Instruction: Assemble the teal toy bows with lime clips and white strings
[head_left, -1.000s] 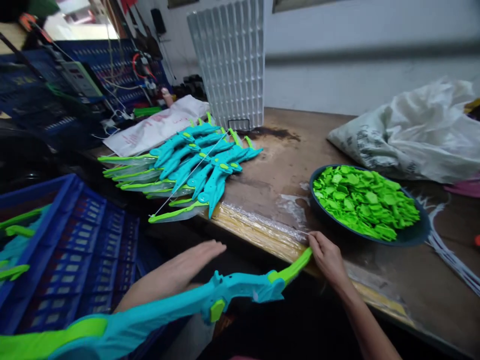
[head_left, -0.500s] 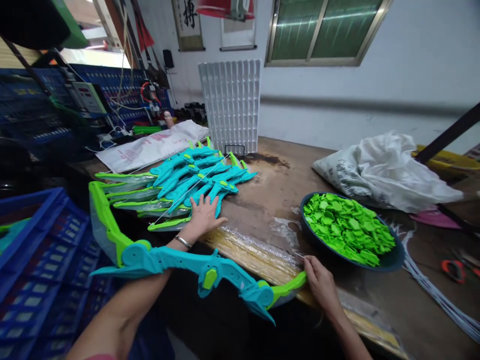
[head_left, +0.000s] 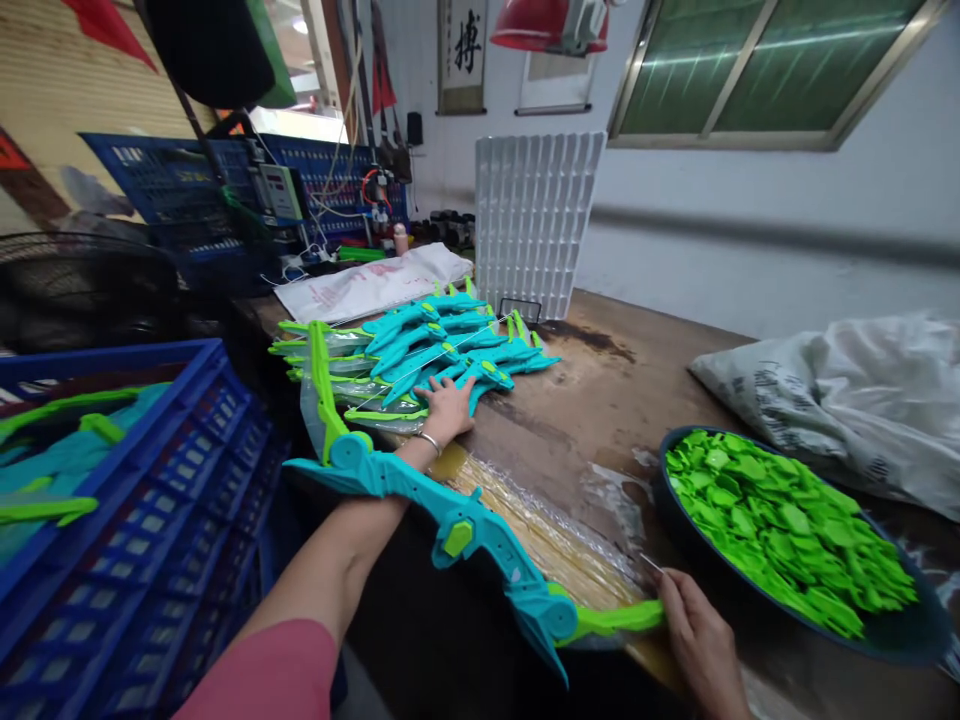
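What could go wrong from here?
The turquoise bow might slip or swing: the right hand's grip has only one green end, and the bow passes in front of the left forearm. The piled bows could shift, as the left hand's grip lies spread on them near the table edge. The basin of green pieces might get bumped; it stands close to the right hand's grip.

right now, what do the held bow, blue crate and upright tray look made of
Bow: probably matte plastic, from its solid colours and molded ridges.
Blue crate: likely plastic, dull, with molded-looking lattice.
Upright tray: perhaps glossy plastic; its pockets catch light.
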